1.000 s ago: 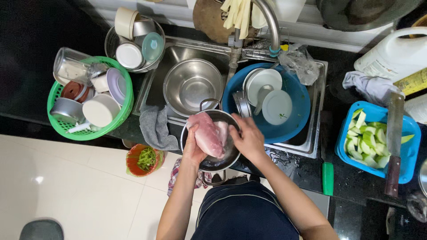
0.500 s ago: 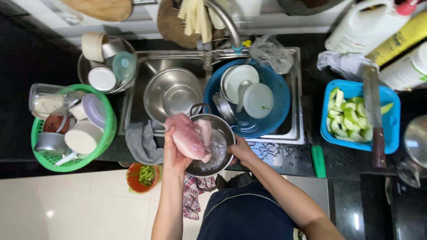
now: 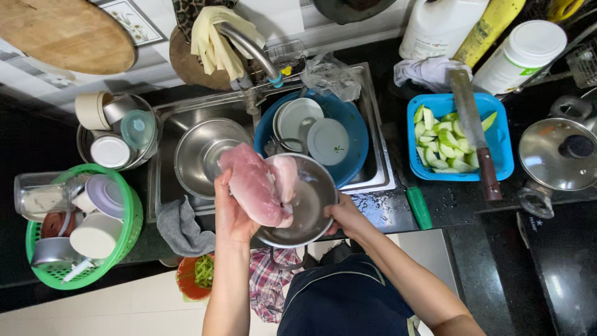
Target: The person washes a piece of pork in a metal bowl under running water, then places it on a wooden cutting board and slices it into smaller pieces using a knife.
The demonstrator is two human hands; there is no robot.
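My left hand [image 3: 231, 214] holds up a large piece of raw pink meat [image 3: 256, 185] over a small steel bowl [image 3: 308, 205]. My right hand [image 3: 346, 216] grips that bowl by its right rim and tilts it over the front edge of the sink [image 3: 373, 149]. A little water shows inside the bowl. A bigger empty steel bowl [image 3: 202, 155] lies in the sink just behind my left hand.
A blue basin [image 3: 354, 134] with white plates fills the sink's right side under the tap [image 3: 249, 46]. A green basket [image 3: 127, 233] of dishes stands left. A blue tray [image 3: 504, 149] of cut green vegetable with a cleaver [image 3: 476, 134] across it sits right, next to a lidded pot [image 3: 553, 155].
My left hand has lifted the meat out of the small bowl and to the left. My right hand moved from the meat to the bowl's rim and tilted it.
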